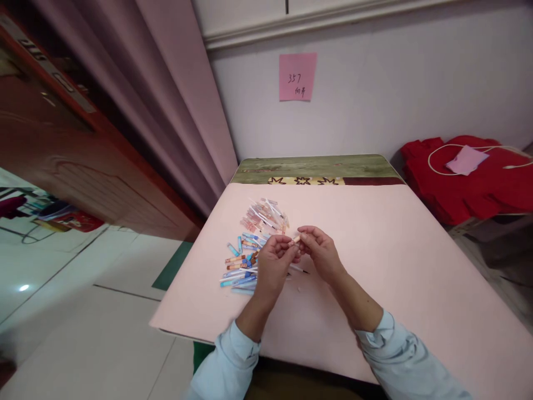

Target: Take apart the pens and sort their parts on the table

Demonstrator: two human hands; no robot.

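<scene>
Over the middle of the table, my left hand and my right hand meet at the fingertips, both closed in a pinch. Between them shows a small cream-coloured piece, seemingly a pen part; fingers cover much of it. Left of my left hand lies a pile of blue pen barrels, with brown-and-cream pieces among them. Behind these is a heap of clear pinkish pen parts with thin white refills across it. One dark-tipped refill lies beneath my hands.
A pale pink sheet covers most of the table; its green patterned back edge meets the wall. Red cloth with a white cable is at right. A wooden door and curtain stand at left.
</scene>
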